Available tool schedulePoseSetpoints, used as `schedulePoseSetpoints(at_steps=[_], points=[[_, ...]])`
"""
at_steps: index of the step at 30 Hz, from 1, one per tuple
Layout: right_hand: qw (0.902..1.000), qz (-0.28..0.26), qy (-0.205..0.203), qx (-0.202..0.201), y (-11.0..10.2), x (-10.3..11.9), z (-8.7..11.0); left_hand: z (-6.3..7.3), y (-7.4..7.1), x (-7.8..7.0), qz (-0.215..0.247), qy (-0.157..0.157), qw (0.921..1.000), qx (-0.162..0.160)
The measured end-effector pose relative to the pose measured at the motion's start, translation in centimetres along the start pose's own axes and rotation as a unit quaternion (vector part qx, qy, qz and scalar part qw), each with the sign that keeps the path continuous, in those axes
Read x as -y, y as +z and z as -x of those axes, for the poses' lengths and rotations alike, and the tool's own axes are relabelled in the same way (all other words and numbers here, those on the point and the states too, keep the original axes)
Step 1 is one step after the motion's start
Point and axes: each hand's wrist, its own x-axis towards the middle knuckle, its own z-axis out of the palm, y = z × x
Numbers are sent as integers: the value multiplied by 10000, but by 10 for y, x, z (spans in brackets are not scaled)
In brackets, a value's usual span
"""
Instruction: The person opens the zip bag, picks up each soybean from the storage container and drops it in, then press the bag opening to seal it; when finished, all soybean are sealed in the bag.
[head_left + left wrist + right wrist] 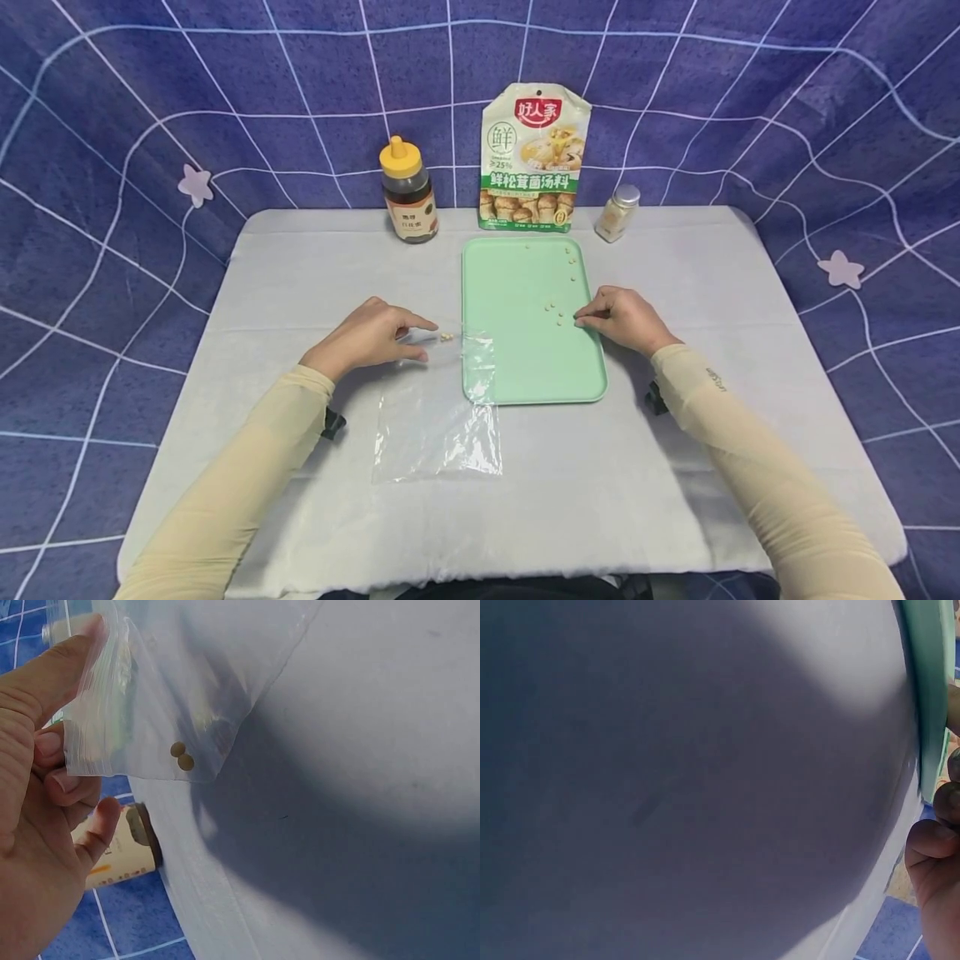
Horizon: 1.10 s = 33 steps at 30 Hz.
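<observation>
My left hand (pixel 367 333) holds the zip edge of a clear zip bag (pixel 438 429), thumb and index finger apart at its mouth. In the left wrist view two small round tan pieces (pixel 182 756), much like soybeans, lie inside the bag near that edge. The bag's right side overlaps the pale green tray (pixel 525 367). Over the tray's right rim reaches my right hand (pixel 628 321), thumb and index fingertips close together beside several more tan pieces (pixel 560 316). I cannot tell whether a piece is between them. The right wrist view catches only part of this hand.
Behind the tray stands a soup-base pouch (pixel 535 158). A dark squeeze bottle with a yellow cap (pixel 410 196) is at its left, a small silver-capped shaker jar (pixel 617 214) at its right. A white cloth (pixel 300 508) covers the table; a blue patterned curtain (pixel 315 83) hangs behind.
</observation>
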Motion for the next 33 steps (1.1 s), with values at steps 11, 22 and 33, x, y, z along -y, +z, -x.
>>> schedulePoseSetpoints(at_steps=[11,22,33], points=[[9903,-736,-1175,70,26,73,-31,1,-1,-1,-15,-60,10000,17],[9771,-488,-1938,724,67,146,-69,3,-1,-3,-72,7,10000,-57],[9806,-630,-1719,704,60,138,-70,4,-1,-3,-106,-33,9999,22]])
